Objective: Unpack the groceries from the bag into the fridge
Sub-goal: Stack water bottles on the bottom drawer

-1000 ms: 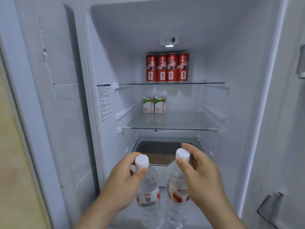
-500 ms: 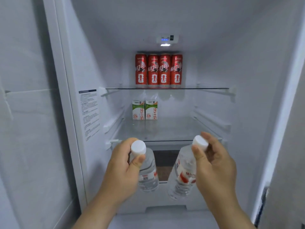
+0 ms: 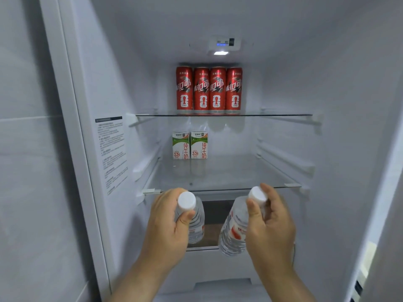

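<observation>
I face the open fridge. My left hand [image 3: 168,223] grips a clear water bottle [image 3: 197,223] with a white cap, thumb across its neck. My right hand [image 3: 272,227] grips a second water bottle [image 3: 232,234] near its white cap; this one has a red and white label and tilts left. Both bottles hang just below and in front of the middle glass shelf [image 3: 229,177]. The grocery bag is not in view.
Several red cans [image 3: 209,90] stand in a row at the back of the upper glass shelf [image 3: 283,115]. Two milk cartons [image 3: 189,145] stand at the back left of the middle shelf. A drawer [image 3: 216,214] lies below. The fridge's left wall carries a label sheet [image 3: 112,153].
Both hands have lifted the bottles up toward the front edge of the middle shelf and moved apart. The view has come closer to the fridge interior.
</observation>
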A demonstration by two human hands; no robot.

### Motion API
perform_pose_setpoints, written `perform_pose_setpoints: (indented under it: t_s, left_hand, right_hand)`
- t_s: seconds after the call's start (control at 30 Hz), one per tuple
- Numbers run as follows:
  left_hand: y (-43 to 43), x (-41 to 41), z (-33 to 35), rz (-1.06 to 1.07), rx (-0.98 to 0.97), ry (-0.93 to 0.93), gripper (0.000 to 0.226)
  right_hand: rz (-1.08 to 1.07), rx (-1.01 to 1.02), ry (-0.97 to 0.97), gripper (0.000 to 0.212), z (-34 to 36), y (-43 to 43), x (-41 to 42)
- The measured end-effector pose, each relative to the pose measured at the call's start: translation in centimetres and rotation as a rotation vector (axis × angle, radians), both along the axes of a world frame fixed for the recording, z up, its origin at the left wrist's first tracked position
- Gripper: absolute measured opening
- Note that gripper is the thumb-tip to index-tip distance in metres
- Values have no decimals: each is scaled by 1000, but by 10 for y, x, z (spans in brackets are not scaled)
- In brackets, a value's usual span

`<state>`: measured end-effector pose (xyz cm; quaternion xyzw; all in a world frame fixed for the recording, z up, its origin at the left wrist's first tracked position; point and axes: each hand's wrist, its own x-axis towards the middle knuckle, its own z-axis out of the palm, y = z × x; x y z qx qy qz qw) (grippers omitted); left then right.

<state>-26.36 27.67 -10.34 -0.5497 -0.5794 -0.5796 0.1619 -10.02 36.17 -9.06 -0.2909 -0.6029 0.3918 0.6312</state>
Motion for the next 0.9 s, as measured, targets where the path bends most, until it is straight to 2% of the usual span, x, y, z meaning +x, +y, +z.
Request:
perform_pose_setpoints:
  t_s: [0.23,0.4,0.5,0.67,0.9]
  left_hand:
    - [12,-10,-8,6,-32,-41,23]
    - [21,-19,-17,32,-72,-9,22]
    - [21,-21,-23,54,-65,60,28]
    - [13,-22,-41,57,-70,181,26]
    - [9,-34,-82,147,-244,205,38]
  right_hand:
    - [27,-39,-46,36,-6,7,-8]
    - [10,6,-63,37,-7,9,-18]
    - [30,-28,-49,36,-5,12,-20]
    - [31,-56,-31,36,-3,14,-18]
    - [48,-20,-126,39,2,13,-8]
